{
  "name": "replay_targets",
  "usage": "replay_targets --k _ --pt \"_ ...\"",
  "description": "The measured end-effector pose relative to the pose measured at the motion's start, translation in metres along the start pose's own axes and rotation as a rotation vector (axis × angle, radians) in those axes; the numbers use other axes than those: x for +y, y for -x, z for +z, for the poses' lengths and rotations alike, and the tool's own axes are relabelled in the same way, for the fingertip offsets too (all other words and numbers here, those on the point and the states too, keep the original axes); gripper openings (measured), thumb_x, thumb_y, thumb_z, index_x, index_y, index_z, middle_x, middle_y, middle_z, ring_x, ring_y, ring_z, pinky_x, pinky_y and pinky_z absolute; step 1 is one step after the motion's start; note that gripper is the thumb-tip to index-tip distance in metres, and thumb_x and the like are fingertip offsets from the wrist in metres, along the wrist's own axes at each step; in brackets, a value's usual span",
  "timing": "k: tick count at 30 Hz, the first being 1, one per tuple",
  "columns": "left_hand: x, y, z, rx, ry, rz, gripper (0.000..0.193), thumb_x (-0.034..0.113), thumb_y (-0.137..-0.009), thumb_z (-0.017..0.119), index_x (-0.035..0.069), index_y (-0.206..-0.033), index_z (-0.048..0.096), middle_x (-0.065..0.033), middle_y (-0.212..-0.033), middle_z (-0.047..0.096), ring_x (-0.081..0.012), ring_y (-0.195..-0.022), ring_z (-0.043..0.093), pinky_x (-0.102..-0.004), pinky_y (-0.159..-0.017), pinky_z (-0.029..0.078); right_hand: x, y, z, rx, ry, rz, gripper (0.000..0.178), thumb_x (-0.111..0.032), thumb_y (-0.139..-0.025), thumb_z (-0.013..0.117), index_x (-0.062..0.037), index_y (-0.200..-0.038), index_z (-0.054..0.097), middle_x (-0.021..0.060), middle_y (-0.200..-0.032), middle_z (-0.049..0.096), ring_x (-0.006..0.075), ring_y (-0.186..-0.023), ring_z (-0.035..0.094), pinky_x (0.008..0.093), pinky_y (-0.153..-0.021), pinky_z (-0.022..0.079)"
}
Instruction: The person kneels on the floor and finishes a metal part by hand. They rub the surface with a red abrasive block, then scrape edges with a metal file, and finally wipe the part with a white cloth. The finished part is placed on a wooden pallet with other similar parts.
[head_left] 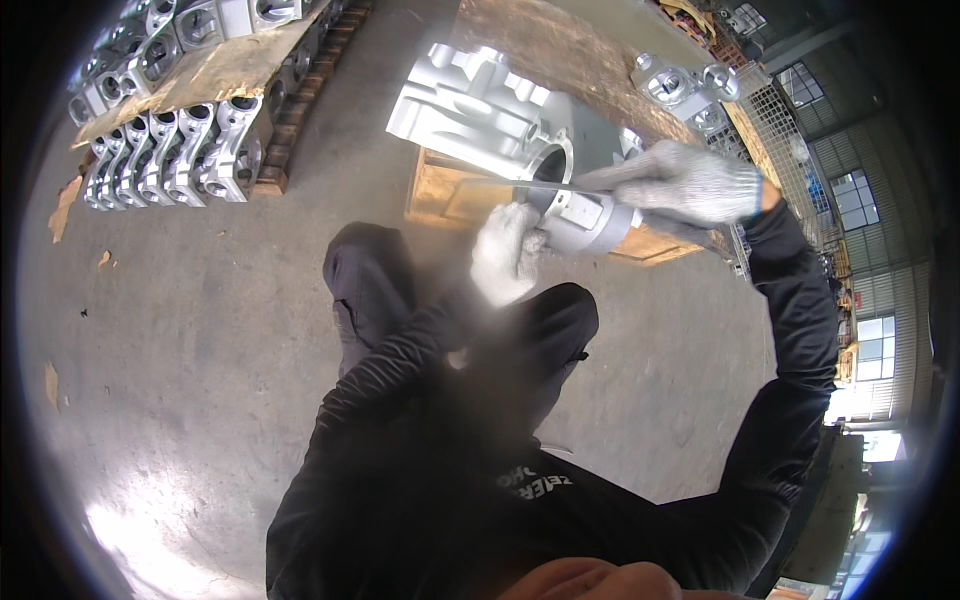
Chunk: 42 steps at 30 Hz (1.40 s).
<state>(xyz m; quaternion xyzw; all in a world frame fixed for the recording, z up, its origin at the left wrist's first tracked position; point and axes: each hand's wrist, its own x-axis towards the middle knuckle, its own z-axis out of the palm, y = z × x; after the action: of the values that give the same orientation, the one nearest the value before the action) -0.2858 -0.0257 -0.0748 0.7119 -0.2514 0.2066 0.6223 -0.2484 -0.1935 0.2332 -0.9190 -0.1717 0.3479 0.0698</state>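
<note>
A large silver metal casting [480, 105] with round bores lies on a wooden crate [440, 190] in front of me. My right hand [690, 185], in a pale knitted glove, is closed around the end of a thin flat file [500, 185]. The file reaches leftward across the near end of the casting, by an open bore [550, 162] and a grey cylindrical part [585, 225]. My left hand [508, 255], in a white glove, is curled closed just below the file, against the cylindrical part's left side. What its fingers grip is hidden.
At the far left, several similar castings [175, 150] stand in rows on a wooden pallet [270, 180], with a wooden board [200, 78] between layers. More castings [670, 85] sit on the boards at the back right, beside a wire mesh cage [785, 115]. Scraps lie on the concrete floor [200, 330].
</note>
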Motion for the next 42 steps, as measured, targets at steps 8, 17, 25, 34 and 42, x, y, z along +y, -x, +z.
replay_targets --k 8,17,25,34,42 --pt "-0.001 -0.015 -0.005 -0.032 -0.069 0.070 0.048 0.006 -0.094 0.062 -0.009 -0.140 0.055 -0.0331 -0.125 0.065 -0.0531 -0.118 0.062 -0.0532 -0.103 0.052 0.006 -0.014 -0.001 -0.013 -0.090 -0.018 0.062 -0.049 -0.109 0.059 -0.0050 -0.153 0.059 0.0119 -0.101 0.077 0.0157 -0.084 0.071 0.0286 -0.080 0.058" --pt "0.018 -0.046 -0.002 0.153 0.083 0.159 0.013 0.001 -0.090 0.060 0.000 -0.103 0.060 -0.0216 -0.092 0.064 -0.0452 -0.089 0.060 -0.0499 -0.081 0.049 0.023 -0.005 -0.013 0.055 -0.203 -0.058 0.056 -0.041 -0.110 0.061 -0.0084 -0.156 0.055 0.0017 -0.066 0.062 0.0076 -0.042 0.051 0.0250 -0.040 0.044" --pt "0.011 -0.055 -0.001 0.069 0.056 0.148 0.030 0.004 -0.096 0.059 -0.004 -0.125 0.060 -0.0271 -0.108 0.065 -0.0481 -0.100 0.064 -0.0509 -0.088 0.053 -0.008 0.005 -0.028 0.091 -0.089 -0.020 0.057 -0.045 -0.112 0.055 -0.0087 -0.156 0.055 0.0026 -0.070 0.067 0.0065 -0.050 0.057 0.0256 -0.047 0.049" --pt "0.017 -0.064 0.008 0.216 0.043 0.151 0.016 0.002 -0.098 0.059 0.000 -0.112 0.064 -0.0245 -0.099 0.066 -0.0450 -0.094 0.064 -0.0492 -0.082 0.052 -0.006 0.006 0.001 0.358 0.168 -0.090 0.045 -0.028 -0.110 0.061 -0.0137 -0.153 0.060 0.0173 -0.122 0.078 0.0221 -0.100 0.077 0.0352 -0.092 0.060" --pt "0.018 -0.080 0.008 0.099 0.174 0.024 0.016 0.010 -0.103 0.060 0.000 -0.115 0.064 -0.0241 -0.096 0.065 -0.0437 -0.091 0.064 -0.0496 -0.081 0.052 -0.002 0.008 0.031 0.647 0.335 -0.035 0.040 -0.016 -0.106 0.060 -0.0156 -0.145 0.068 0.0174 -0.121 0.077 0.0283 -0.084 0.078 0.0412 -0.080 0.062"
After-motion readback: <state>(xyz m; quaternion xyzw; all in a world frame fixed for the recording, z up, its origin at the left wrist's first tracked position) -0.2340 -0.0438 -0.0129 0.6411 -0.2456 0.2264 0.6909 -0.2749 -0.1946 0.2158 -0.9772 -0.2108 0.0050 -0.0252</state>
